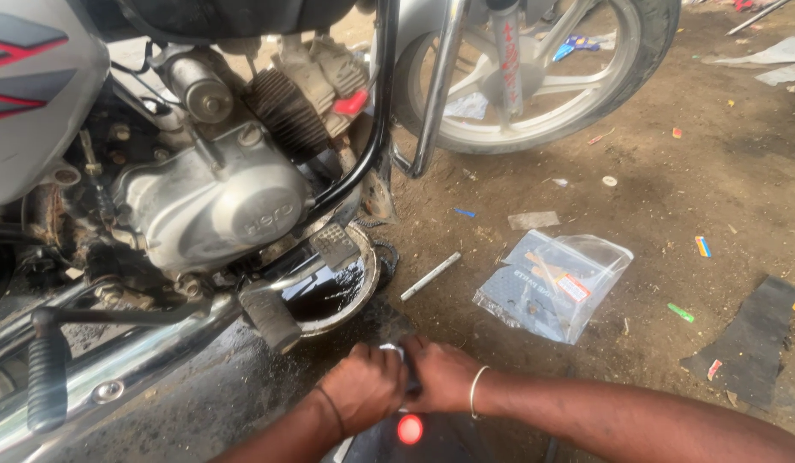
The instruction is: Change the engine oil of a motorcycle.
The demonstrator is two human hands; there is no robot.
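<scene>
The motorcycle (183, 171) stood on the dirt floor (672, 197) with a round metal pan (369, 283) pushed under its engine (213, 201), and the pan already held a pool of dark oil (333, 296), so to my eye the draining was largely done or close to it. Down at the near edge, both of the person's hands met over a small dark container with a white top (396, 350). The left hand (363, 386) was clenched around it from the side, and the right hand (440, 373), a thin bangle on its wrist, was closed on the top part; the two hands touched each other. I could not tell whether the cap was on or off, since the fingers hid it. A red round spot (410, 429) showed on a dark object just below the hands, too blurred to name. The container sat low on the floor, just in front of the pan and apart from it. To the right lay a clear plastic packet (552, 283) with a dark flat part inside, apparently unopened, and between it and the pan a short white stick-like piece (431, 275) rested on the dirt. A black mat scrap (744, 343) and bits of litter lay farther off. I judged that the old oil was out, while whatever was in the container and the packet had not yet gone onto the machine.
</scene>
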